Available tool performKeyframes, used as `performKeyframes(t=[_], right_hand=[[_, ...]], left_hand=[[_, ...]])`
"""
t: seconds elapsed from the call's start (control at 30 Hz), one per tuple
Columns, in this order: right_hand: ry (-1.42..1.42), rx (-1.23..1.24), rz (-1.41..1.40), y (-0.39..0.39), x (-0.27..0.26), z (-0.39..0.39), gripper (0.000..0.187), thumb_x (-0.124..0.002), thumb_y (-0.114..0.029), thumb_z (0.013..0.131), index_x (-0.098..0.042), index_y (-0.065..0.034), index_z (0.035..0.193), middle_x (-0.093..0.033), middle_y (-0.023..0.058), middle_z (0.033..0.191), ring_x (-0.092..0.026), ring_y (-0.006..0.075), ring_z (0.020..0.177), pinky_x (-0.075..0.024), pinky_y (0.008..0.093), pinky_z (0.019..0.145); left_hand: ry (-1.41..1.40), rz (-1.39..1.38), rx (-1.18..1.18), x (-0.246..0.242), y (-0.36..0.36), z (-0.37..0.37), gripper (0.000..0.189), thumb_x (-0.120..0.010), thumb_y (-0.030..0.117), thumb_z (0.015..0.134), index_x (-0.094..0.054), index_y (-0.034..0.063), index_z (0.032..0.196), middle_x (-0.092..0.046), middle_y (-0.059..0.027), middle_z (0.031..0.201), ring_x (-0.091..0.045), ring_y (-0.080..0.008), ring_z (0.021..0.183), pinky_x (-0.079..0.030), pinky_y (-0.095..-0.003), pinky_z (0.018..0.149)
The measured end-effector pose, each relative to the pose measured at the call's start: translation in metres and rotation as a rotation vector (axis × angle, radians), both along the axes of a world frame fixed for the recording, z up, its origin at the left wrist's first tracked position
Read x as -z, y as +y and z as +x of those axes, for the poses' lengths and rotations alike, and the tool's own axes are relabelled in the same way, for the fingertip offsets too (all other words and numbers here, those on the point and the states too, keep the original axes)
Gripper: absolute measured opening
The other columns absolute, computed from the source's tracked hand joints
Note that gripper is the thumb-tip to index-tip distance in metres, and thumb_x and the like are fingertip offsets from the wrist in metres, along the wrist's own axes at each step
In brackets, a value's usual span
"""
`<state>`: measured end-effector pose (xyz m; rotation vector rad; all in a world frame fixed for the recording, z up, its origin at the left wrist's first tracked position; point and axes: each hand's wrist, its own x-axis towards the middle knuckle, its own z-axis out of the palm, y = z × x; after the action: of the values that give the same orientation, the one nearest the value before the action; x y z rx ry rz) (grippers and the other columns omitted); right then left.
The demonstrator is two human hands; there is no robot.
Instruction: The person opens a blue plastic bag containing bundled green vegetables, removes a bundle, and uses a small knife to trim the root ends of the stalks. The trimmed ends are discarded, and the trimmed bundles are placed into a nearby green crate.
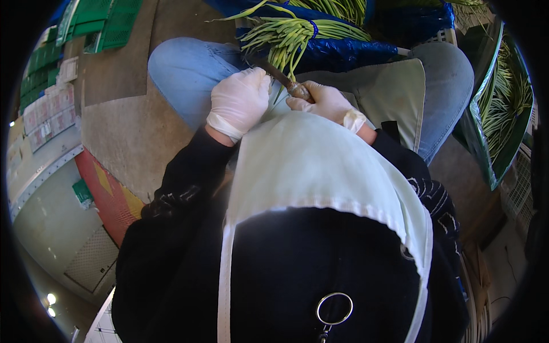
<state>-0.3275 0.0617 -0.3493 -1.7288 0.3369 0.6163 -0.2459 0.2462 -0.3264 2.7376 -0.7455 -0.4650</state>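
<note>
My left hand [240, 100], in a white disposable glove, is closed by the hanging ends of the scapes. A thin green tip shows beside its fingers; the grip itself is mostly hidden. My right hand [324, 100], gloved too, grips the wrapped handle [299, 91] of a knife with a dark, rusty-looking blade [274, 73]. The blade points up and left, passing close to my left fingers. Just beyond lies a bundle of garlic scapes [285, 38], bound with a blue tie [314, 29]. Its loose ends hang towards my hands.
Blue plastic sheeting [339, 53] lies under the bundle, with more scapes [334, 6] behind. To the right stands a green lined crate [493, 171] holding scapes [506, 98]. Green crates [103, 21] are at upper left. A pale apron [309, 158] covers my lap between my bent knees.
</note>
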Motion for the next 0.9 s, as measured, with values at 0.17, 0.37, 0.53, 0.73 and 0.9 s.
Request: performKeyframes(t=[0.17,0.37,0.53,0.73,0.9], right_hand=[[0.159,-0.176,-0.174,-0.011,0.002,-0.020,0.040,-0.062,-0.036,0.089,-0.067,-0.0015,0.109,-0.070,0.0205,0.101,-0.067,0.0339,0.097,-0.0489,0.0375,0.088],[0.218,0.102,0.014,-0.018,0.001,-0.031,0.031,-0.066,-0.030,0.090,-0.066,-0.0033,0.106,-0.066,0.0105,0.088,-0.060,0.0204,0.079,-0.0474,0.0307,0.081],[0.144,0.034,-0.099,-0.018,-0.006,-0.028,0.032,-0.068,-0.031,0.088,-0.066,-0.0051,0.107,-0.067,0.0132,0.090,-0.061,0.0228,0.081,-0.0476,0.0312,0.082],[-0.155,0.206,-0.327,-0.025,-0.014,-0.023,0.032,-0.067,-0.034,0.087,-0.062,-0.0090,0.105,-0.069,0.0160,0.082,-0.066,0.0370,0.076,-0.0524,0.0427,0.071],[-0.178,-0.122,-0.691,-0.032,-0.011,-0.001,0.030,-0.064,-0.036,0.089,-0.058,-0.0101,0.102,-0.070,0.0184,0.085,-0.067,0.0402,0.079,-0.0518,0.0490,0.069]], left_hand=[[0.014,-0.186,-0.195,-0.025,0.003,0.025,0.023,-0.049,0.015,0.093,-0.068,0.0076,0.083,-0.068,-0.0091,0.077,-0.065,-0.0259,0.071,-0.050,-0.0374,0.068],[-0.199,-0.855,-0.017,-0.083,-0.035,0.061,0.026,-0.056,0.023,0.102,-0.072,0.0022,0.101,-0.066,0.0004,0.080,-0.052,-0.0037,0.068,-0.041,-0.0182,0.062],[0.072,-0.823,0.390,-0.084,-0.098,0.070,0.053,-0.064,0.001,0.086,-0.052,0.0009,0.137,-0.061,-0.0118,0.127,-0.061,-0.0134,0.093,-0.051,-0.0278,0.087],[0.212,-0.944,-0.050,-0.061,-0.030,0.073,0.027,-0.056,0.022,0.101,-0.072,0.0004,0.104,-0.074,-0.0066,0.100,-0.066,-0.0109,0.087,-0.051,-0.0230,0.078],[0.238,-0.756,-0.315,-0.009,0.004,0.054,0.025,-0.057,0.019,0.100,-0.072,-0.0007,0.106,-0.073,-0.0057,0.104,-0.065,-0.0115,0.089,-0.051,-0.0261,0.079]])
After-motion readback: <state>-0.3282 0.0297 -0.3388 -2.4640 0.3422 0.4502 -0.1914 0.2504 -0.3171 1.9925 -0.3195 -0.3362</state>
